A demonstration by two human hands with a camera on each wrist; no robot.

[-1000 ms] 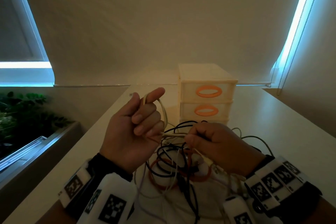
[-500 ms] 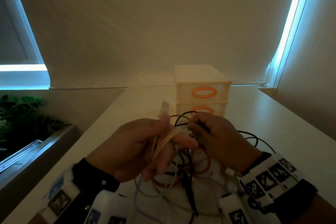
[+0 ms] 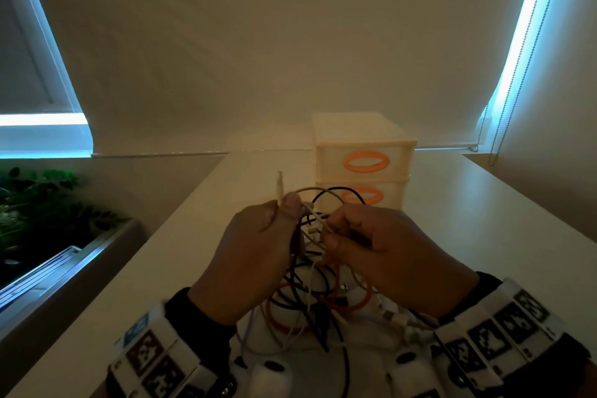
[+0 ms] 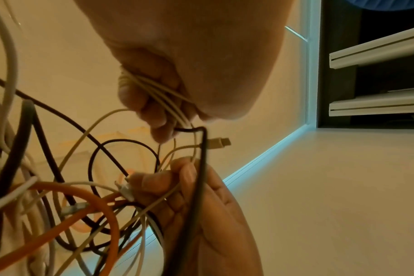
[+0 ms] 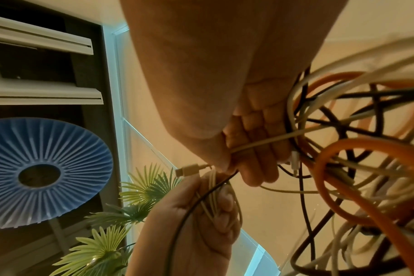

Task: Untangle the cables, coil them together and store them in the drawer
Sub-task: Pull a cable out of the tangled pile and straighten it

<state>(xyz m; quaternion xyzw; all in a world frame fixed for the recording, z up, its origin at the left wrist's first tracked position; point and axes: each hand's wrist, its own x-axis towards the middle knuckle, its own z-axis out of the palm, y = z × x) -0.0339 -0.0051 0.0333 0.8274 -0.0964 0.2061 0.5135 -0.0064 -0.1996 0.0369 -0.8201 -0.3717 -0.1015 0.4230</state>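
A tangle of black, white and orange cables [image 3: 318, 300] lies on the table under my hands. My left hand [image 3: 290, 213] grips several loops of a thin beige cable [image 4: 168, 100]. Its USB plug [image 3: 279, 184] sticks up past my thumb. A black cable [image 4: 201, 168] also hooks over the left fingers. My right hand [image 3: 334, 231] sits close beside the left and pinches the beige strand [image 5: 260, 142] where it leaves the tangle. Behind the hands stands a cream drawer unit [image 3: 363, 139] with orange oval handles [image 3: 366, 160]. The drawers that show are closed.
The pale table [image 3: 161, 284] ends at a left edge above a window ledge with green plants [image 3: 38, 203]. A lowered roller blind [image 3: 290, 42] fills the back, and its bead chain [image 3: 517, 58] hangs at the right. There is open tabletop to the right of the drawers.
My left hand has dropped from its raised, palm-facing pose and turned its back to me. It now sits close against the right hand, with the beige plug end poking up.
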